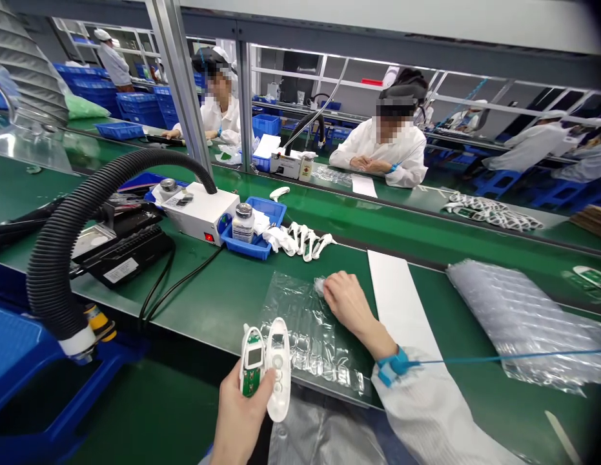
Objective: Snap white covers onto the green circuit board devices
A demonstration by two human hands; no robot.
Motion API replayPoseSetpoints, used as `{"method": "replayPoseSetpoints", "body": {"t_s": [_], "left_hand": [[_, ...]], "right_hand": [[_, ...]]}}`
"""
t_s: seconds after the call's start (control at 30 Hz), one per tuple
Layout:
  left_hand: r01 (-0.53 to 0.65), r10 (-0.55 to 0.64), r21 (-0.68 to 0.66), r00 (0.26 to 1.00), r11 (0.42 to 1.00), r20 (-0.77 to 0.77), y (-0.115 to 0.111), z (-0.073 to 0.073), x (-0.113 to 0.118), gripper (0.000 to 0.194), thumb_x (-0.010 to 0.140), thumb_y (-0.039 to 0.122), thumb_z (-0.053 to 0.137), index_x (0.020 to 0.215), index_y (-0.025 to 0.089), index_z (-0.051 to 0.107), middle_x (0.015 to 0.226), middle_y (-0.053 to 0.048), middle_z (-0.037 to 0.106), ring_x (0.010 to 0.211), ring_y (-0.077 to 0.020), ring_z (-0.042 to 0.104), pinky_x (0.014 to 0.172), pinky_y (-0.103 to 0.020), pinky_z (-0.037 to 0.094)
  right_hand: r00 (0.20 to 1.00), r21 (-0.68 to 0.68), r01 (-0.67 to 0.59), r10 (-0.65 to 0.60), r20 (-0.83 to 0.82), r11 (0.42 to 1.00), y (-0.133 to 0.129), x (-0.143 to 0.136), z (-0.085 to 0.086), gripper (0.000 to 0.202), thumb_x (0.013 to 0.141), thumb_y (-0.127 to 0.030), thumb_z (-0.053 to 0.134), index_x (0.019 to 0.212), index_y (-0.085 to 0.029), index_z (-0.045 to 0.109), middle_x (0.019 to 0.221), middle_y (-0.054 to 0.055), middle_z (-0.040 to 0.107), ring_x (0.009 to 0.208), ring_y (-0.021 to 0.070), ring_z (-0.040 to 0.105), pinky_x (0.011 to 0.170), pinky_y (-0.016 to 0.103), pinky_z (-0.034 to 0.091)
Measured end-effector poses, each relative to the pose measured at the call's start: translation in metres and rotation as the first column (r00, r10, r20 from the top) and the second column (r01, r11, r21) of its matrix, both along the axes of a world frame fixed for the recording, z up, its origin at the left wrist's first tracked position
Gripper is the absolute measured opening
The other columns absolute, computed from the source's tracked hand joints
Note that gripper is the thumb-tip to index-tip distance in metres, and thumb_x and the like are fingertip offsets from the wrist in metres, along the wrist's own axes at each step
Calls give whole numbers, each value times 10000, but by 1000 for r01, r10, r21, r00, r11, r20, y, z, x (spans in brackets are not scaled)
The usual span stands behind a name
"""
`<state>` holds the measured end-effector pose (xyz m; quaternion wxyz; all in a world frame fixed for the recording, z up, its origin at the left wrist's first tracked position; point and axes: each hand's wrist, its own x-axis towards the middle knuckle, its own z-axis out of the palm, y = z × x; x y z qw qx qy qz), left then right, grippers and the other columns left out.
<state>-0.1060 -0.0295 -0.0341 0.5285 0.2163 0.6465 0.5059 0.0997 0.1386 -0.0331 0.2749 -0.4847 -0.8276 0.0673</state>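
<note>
In my left hand (246,400) are two parts of a white handheld device, side by side above the bench's front edge. One is a white housing (252,361) with a green circuit board and a small square screen. Against it, under my thumb, is a white cover shell (279,387) with round button openings. My right hand (346,297) is closed over a clear plastic sheet (300,316) with moulded pockets on the bench. At its fingertips shows a whitish, crumpled clear plastic piece (319,286); its exact kind is unclear. A blue wrist strap (394,365) circles my right wrist.
A white box with a black hose (198,213) and a blue tray with a bottle (249,245) stand behind left. White shells (307,242) lie beside them. A white strip (397,284) and stacked clear packaging (518,316) are right. Co-workers (387,142) sit opposite.
</note>
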Motion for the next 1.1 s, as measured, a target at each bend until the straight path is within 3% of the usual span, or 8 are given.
{"method": "replayPoseSetpoints", "body": {"t_s": [0.07, 0.17, 0.37, 0.57, 0.7, 0.83, 0.97, 1.1], "left_hand": [[-13, 13, 5, 999, 1000, 39, -2, -3, 3, 371, 617, 427, 758, 822, 131, 666, 553, 18, 561, 512, -130, 488, 430, -202, 386], [-16, 15, 9, 999, 1000, 52, -4, -11, 4, 411, 632, 438, 745, 888, 124, 670, 619, -20, 624, 582, -169, 553, 496, -233, 446], [6, -5, 14, 997, 1000, -75, -2, -20, 4, 367, 658, 409, 721, 880, 121, 671, 725, -66, 705, 690, -224, 622, 625, -286, 482], [16, -14, 8, 987, 1000, -159, -1, -25, 6, 383, 678, 389, 694, 960, 131, 667, 859, -88, 741, 776, -258, 660, 665, -300, 486], [27, -22, 20, 981, 999, -191, -2, -28, 5, 362, 690, 374, 691, 957, 131, 672, 808, -77, 741, 772, -259, 663, 641, -290, 487], [24, -16, 39, 982, 999, -191, -2, -27, 5, 325, 689, 348, 690, 932, 132, 675, 747, -59, 732, 751, -254, 662, 643, -291, 491], [14, -8, 41, 990, 999, -139, -4, -19, 7, 306, 672, 347, 695, 883, 126, 680, 733, -53, 725, 692, -226, 635, 623, -284, 482], [27, -21, 46, 993, 999, -119, -7, -11, 10, 287, 662, 345, 703, 850, 129, 688, 708, -36, 714, 640, -197, 612, 594, -263, 477]], "right_hand": [[998, -33, -50, 51, 40, 998, -3, -2, -2, 165, 893, -140, 493, 782, -183, 608, 836, 75, 636, 815, 228, 521, 738, 362, 341], [997, -82, -65, 68, 35, 995, -30, -8, 0, 174, 951, -184, 471, 867, -195, 623, 880, 53, 631, 829, 210, 543, 747, 350, 362], [999, -322, -49, 38, -38, 945, -85, -30, -7, 186, 951, -199, 488, 776, -199, 552, 784, 8, 576, 732, 178, 548, 694, 317, 397], [995, -312, 62, -82, -51, 948, -99, -40, -20, 192, 956, -209, 459, 770, -198, 507, 761, 7, 551, 718, 183, 513, 698, 332, 349], [995, -244, 46, -67, -78, 969, -107, -41, -23, 200, 982, -197, 390, 797, -199, 466, 786, 11, 529, 734, 186, 490, 694, 333, 320], [993, -164, 25, -43, -106, 986, -113, -40, -14, 189, 993, -181, 367, 821, -203, 444, 812, 17, 522, 756, 191, 471, 706, 345, 296], [985, -252, 0, -43, -167, 968, -116, -42, 4, 193, 1006, -209, 358, 828, -209, 433, 814, 6, 516, 753, 179, 468, 725, 345, 307], [985, -309, -92, 42, -166, 947, -120, -52, 14, 198, 1011, -208, 347, 833, -212, 434, 814, 5, 511, 739, 173, 461, 711, 337, 324]]}}
